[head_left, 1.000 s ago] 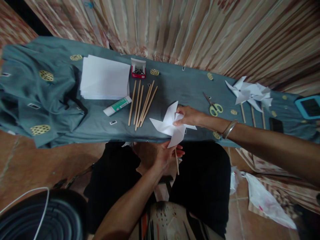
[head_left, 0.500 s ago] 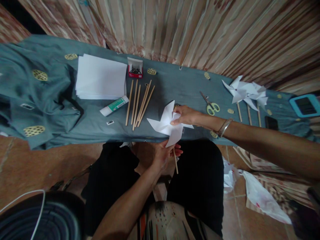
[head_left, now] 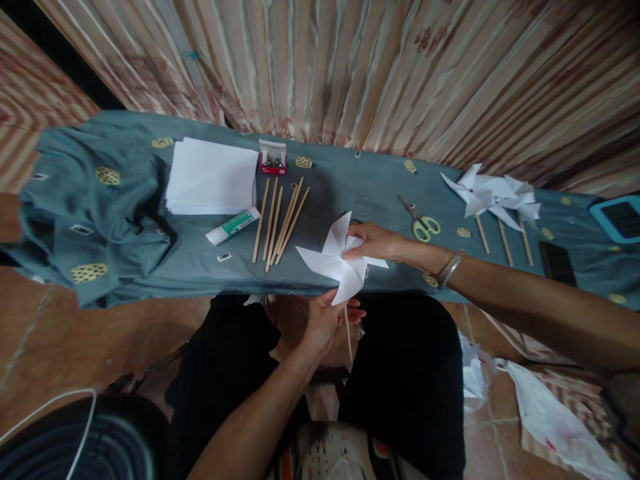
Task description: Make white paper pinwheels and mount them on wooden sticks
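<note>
A white paper pinwheel [head_left: 345, 270] on a thin wooden stick [head_left: 348, 337] is held over the front edge of the cloth-covered table. From below, my left hand [head_left: 324, 319] is closed around the stick behind the lower blade, some fingers showing past it and others hidden by the paper. My right hand [head_left: 370, 241], with a bangle at the wrist, presses thumb and fingers on the pinwheel near its middle. Whatever lies under the right fingertips is hidden. Several loose wooden sticks [head_left: 280, 223] lie to the left.
Behind the sticks are a stack of white paper [head_left: 213, 177], a glue stick [head_left: 233, 226] and a small red box of metal pins [head_left: 273, 160]. Scissors [head_left: 423, 223] lie right of my hands. Finished pinwheels [head_left: 493, 193], a dark phone [head_left: 557, 262] and a blue-framed device [head_left: 617, 219] are farther right.
The view has shifted, so the table sits slightly lower in it. Both hands keep their hold on the pinwheel, whose stick has tilted a little.
</note>
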Demonstrator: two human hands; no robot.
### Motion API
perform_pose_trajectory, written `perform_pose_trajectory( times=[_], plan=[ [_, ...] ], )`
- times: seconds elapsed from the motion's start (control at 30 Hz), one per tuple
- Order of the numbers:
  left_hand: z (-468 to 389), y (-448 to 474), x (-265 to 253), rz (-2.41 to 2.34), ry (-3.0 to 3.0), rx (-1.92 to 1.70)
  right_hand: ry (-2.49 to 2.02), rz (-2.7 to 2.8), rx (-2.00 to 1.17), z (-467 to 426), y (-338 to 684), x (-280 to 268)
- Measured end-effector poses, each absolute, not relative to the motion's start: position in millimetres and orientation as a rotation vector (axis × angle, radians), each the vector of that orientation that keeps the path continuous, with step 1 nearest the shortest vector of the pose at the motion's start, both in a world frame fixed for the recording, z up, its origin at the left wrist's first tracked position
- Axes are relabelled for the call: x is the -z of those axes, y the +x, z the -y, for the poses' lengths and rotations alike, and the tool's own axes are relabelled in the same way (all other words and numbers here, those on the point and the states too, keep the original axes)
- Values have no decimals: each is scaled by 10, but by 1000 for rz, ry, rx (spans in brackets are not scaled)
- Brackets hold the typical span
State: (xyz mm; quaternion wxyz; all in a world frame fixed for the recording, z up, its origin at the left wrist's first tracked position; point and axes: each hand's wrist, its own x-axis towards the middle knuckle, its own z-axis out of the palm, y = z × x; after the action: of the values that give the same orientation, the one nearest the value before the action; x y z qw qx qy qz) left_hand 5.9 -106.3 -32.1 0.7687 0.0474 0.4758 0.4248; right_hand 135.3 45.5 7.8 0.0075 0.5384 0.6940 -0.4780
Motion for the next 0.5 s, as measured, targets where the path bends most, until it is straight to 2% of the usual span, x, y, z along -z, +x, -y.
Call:
perform_pose_trajectory(
  times=[0.5],
  plan=[
    [1078, 55, 403, -988, 112, -927, 1612, -2224, 1367, -502, 1312, -108]
  ],
)
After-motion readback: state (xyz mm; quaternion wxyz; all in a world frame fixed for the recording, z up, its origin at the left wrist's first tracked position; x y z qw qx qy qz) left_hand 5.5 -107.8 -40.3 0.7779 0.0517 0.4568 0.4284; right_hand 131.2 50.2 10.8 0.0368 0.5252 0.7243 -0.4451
